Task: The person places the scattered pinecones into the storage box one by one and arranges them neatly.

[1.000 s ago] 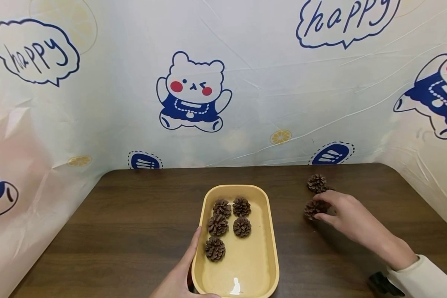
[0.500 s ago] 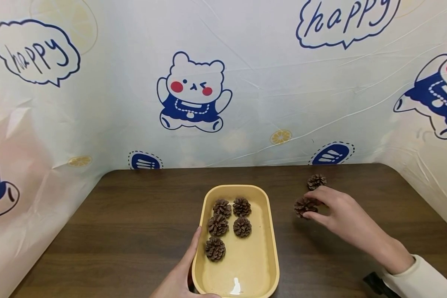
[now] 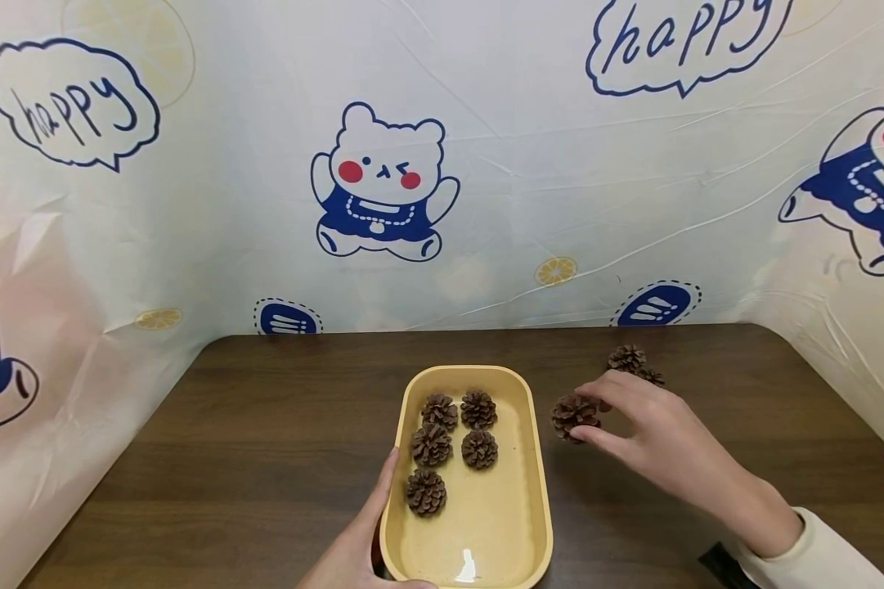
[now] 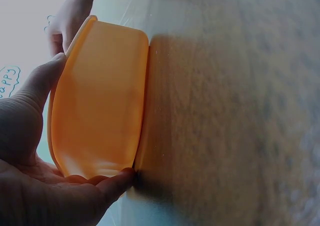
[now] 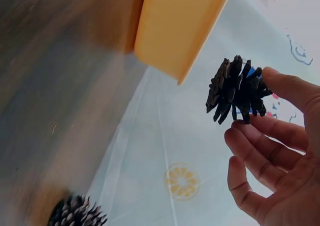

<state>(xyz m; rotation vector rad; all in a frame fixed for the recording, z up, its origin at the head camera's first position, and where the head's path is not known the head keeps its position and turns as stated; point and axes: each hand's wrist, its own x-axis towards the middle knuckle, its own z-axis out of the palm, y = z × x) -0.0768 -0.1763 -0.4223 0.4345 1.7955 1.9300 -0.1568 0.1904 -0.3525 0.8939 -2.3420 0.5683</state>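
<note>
My right hand (image 3: 677, 446) pinches a brown pine cone (image 3: 568, 415) between thumb and fingertips, just right of a yellow rectangular tray (image 3: 504, 515). In the right wrist view the same pine cone (image 5: 235, 91) hangs off the table, its scales spread. Several pine cones (image 3: 425, 492) lie inside the tray, grouped toward its left and far part. At the tray's near left corner, my left hand (image 3: 356, 528) grips the wall. The left wrist view shows the thumb (image 4: 42, 81) along the rim and the other fingers under the near end.
Two more pine cones (image 3: 625, 358) sit together on the brown wooden table (image 3: 280, 442), behind the right hand. A printed curtain (image 3: 508, 180) with bears encloses the table's back and sides. A dark strap (image 3: 724, 564) shows under the right sleeve.
The right hand has lifted a pine cone from the group at the right and carried it left toward the tray. The left hand and tray have stayed put.
</note>
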